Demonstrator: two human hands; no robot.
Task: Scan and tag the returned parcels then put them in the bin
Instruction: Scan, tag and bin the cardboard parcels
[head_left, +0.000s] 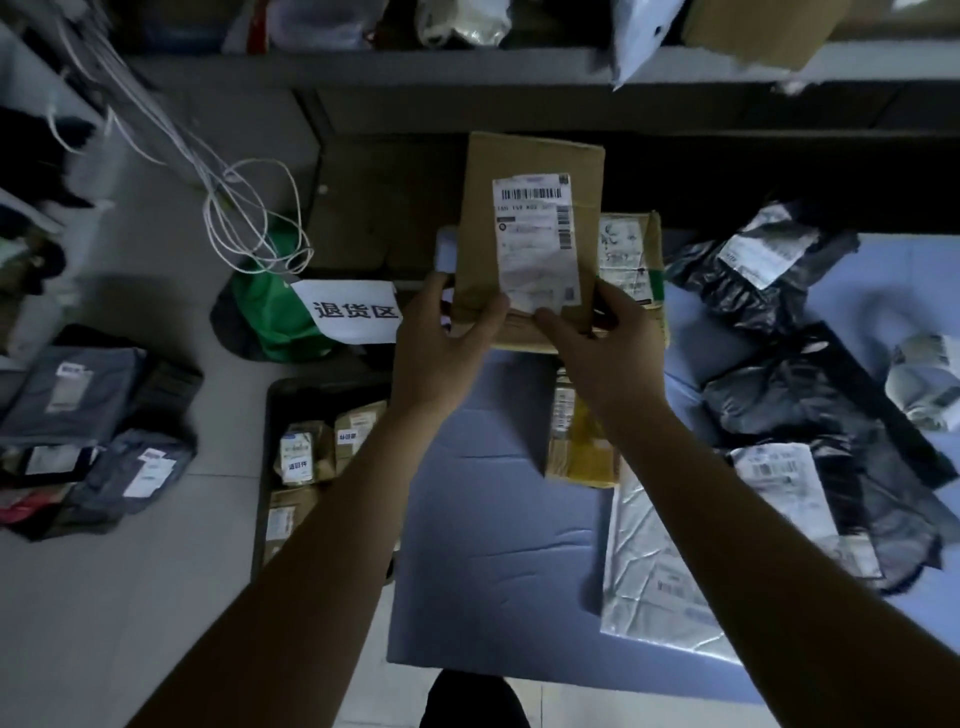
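The person holds a flat brown cardboard parcel (480, 218) upright over the far edge of the blue tabletop (493, 545). Its white shipping label (537, 239) faces them, which I take as a way to keep the barcode readable for the scan. The left hand (447, 338) takes the lower left corner, thumb across the front and the other fingers behind. The right hand (597, 332) mirrors it at the lower right, thumb pressed on the label's bottom edge. Each grip thus pinches the parcel low down and leaves the barcode at the top uncovered. A small pale object (447, 249) shows just above the left hand; I cannot tell what it is or whether that hand holds it.

The black bin (322, 387) stands on the floor left of the tabletop, with small tagged parcels (301, 452) already in it. No such tag shows on the held parcel, so tagging looks not yet done. Beyond the bin a white paper sign (353, 312) lies against a green bag (260, 317), under a loop of white cable (254, 223). Black plastic mailers (769, 280), a silvery mailer (654, 571) and a yellowish box (582, 441) crowd the tabletop to the right, and another cardboard box (634, 260) lies just behind the held one. The way down to the bin looks open.
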